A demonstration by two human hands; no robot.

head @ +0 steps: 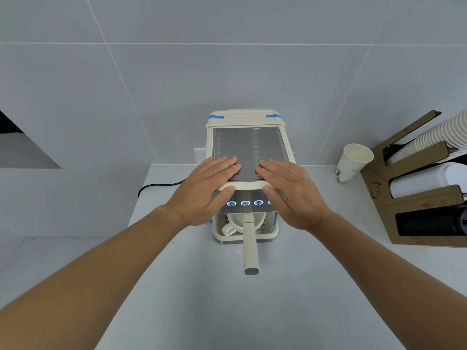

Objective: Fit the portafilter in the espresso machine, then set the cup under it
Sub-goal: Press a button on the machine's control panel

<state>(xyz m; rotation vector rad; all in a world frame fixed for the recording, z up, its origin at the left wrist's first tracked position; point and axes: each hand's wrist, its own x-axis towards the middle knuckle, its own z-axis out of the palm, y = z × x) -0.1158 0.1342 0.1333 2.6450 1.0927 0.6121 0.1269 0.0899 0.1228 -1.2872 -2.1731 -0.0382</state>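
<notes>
A black cable (161,185) trails over the desk (177,286) to the left of the left hand (207,192). That hand's grip is spread flat, palm down on the front of the espresso machine (246,145), holding nothing. Just beside it the right hand (290,190) lies the same way, grip flat and empty. Below and between both grips the portafilter (250,246) sits fitted, handle pointing forward, with the white cup (233,224) under it. Well right of the right grip stand a paper cup (352,162) and a cardboard cup holder (414,198).
</notes>
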